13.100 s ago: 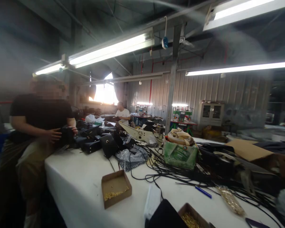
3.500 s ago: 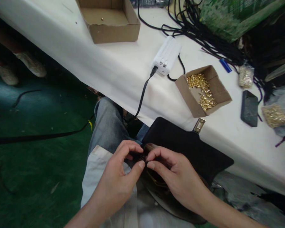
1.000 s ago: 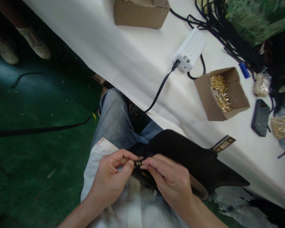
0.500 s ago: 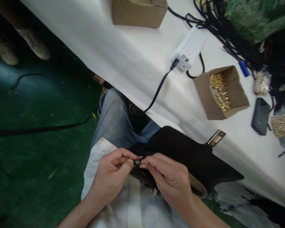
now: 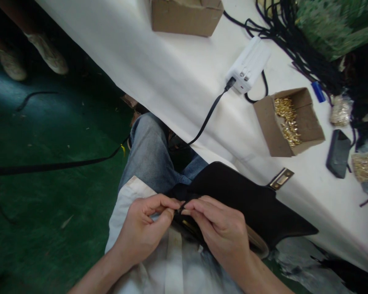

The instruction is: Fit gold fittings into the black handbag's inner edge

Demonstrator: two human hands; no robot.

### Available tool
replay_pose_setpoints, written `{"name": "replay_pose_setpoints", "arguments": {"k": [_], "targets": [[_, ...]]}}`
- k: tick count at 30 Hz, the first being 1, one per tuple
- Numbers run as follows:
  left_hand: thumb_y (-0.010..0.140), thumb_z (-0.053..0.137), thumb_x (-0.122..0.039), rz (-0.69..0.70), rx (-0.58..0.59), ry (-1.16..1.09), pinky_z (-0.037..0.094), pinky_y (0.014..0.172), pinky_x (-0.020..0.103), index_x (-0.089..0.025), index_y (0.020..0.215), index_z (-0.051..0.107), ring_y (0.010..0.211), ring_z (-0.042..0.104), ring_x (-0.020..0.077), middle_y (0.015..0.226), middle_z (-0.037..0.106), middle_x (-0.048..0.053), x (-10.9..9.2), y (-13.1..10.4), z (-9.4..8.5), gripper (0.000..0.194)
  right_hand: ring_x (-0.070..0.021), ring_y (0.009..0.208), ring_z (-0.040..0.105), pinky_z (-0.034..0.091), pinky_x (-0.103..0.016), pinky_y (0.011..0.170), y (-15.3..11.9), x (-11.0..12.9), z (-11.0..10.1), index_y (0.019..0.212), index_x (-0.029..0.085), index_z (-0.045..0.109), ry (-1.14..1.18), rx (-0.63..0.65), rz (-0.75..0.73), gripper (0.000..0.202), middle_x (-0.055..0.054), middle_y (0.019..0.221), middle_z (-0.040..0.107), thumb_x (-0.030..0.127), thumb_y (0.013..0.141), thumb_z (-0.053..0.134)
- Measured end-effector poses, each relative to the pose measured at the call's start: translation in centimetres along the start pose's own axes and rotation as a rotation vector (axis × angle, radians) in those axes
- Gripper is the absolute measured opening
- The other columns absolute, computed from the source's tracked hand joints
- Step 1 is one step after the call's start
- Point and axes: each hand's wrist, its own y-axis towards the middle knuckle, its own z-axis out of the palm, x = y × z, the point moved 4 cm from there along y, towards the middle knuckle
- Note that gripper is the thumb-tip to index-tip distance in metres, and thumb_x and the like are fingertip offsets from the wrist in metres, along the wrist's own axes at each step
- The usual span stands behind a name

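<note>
A black handbag [image 5: 230, 192] lies across my lap, its pointed flap spread to the right and a metal clasp plate [image 5: 282, 179] sticking out from the flap's edge. At the bag's near left end, my left hand [image 5: 149, 222] is closed in a pinch of thumb and forefinger. My right hand [image 5: 222, 224] pinches from the other side, its fingertips almost meeting those of the left. Between them is a small metal fitting [image 5: 180, 210], dark and mostly covered by the fingers. Its exact shape cannot be made out.
On the white-covered table [image 5: 184, 81] stand a cardboard box of gold metal pieces [image 5: 271, 130], a white power bank [image 5: 248, 63] with a black cable, a phone [image 5: 338, 153] and another cardboard box [image 5: 185, 18]. Black cords [image 5: 309, 53] pile up behind. Another person's shoes [image 5: 47, 53] show on the green floor.
Both hands keep their pinch at the same spot on the bag. The gold glint of the fitting between the fingertips shows less now. The whole view has shifted slightly.
</note>
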Motion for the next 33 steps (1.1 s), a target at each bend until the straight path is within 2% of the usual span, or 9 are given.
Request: {"name": "replay_pose_setpoints", "arguments": {"k": [6, 11, 19, 25, 29, 33], "targets": [[0.09, 0.068, -0.013, 0.049, -0.004, -0.053, 0.068, 0.088, 0.029, -0.024, 0.091, 0.085, 0.095, 0.084, 0.0214, 0.1, 0.087, 0.003, -0.3, -0.5, -0.2, 0.02, -0.0116, 0.073, 0.075, 0.057, -0.018, 0.068, -0.1, 0.5, -0.1, 0.095, 0.023, 0.078, -0.026, -0.024, 0.025, 0.019, 0.002, 0.085, 0.078, 0.009, 0.101, 0.067], [0.093, 0.069, -0.015, 0.037, 0.011, -0.066, 0.065, 0.101, 0.031, -0.027, 0.1, 0.086, 0.104, 0.082, 0.0203, 0.108, 0.087, 0.002, -0.1, -1.1, 0.2, 0.022, -0.0116, 0.071, 0.074, 0.058, -0.018, 0.067, -0.8, 0.8, -0.6, 0.092, 0.024, 0.074, -0.114, -0.053, 0.057, 0.013, 0.003, 0.082, 0.077, 0.013, 0.099, 0.072], [0.092, 0.074, -0.017, 0.04, 0.027, -0.065, 0.061, 0.109, 0.035, -0.028, 0.11, 0.082, 0.116, 0.078, 0.022, 0.12, 0.084, 0.003, -0.2, -2.2, 1.0, 0.023, -0.0193, 0.087, 0.08, 0.067, -0.026, 0.082, -1.9, 2.2, -0.8, 0.112, 0.024, 0.072, -0.286, -0.019, -0.027, 0.016, -0.004, 0.1, 0.081, 0.014, 0.103, 0.063], [0.088, 0.081, -0.021, 0.007, 0.037, -0.159, 0.061, 0.107, 0.032, -0.027, 0.115, 0.076, 0.118, 0.076, 0.021, 0.126, 0.081, 0.003, 0.0, -2.8, 1.7, 0.028, -0.0224, 0.096, 0.082, 0.068, -0.031, 0.094, -3.1, 2.0, -1.0, 0.117, 0.022, 0.073, -0.438, -0.048, -0.072, 0.019, -0.007, 0.108, 0.083, 0.014, 0.102, 0.064], [0.084, 0.086, -0.02, 0.048, 0.033, -0.118, 0.057, 0.109, 0.033, -0.029, 0.113, 0.077, 0.121, 0.074, 0.0217, 0.126, 0.08, 0.002, -0.1, -2.9, 2.0, 0.032, -0.0229, 0.099, 0.082, 0.067, -0.03, 0.095, -3.7, 2.2, -1.6, 0.115, 0.02, 0.074, -0.504, -0.059, -0.122, 0.018, -0.008, 0.111, 0.083, 0.014, 0.1, 0.067], [0.083, 0.087, -0.019, 0.064, 0.002, -0.091, 0.057, 0.109, 0.034, -0.029, 0.111, 0.079, 0.12, 0.074, 0.022, 0.124, 0.081, 0.002, -0.3, -2.7, 2.1, 0.031, -0.0256, 0.105, 0.082, 0.068, -0.032, 0.098, -4.0, 2.8, -1.9, 0.124, 0.017, 0.075, -0.531, -0.014, -0.149, 0.025, -0.011, 0.12, 0.082, 0.018, 0.1, 0.066]]}}
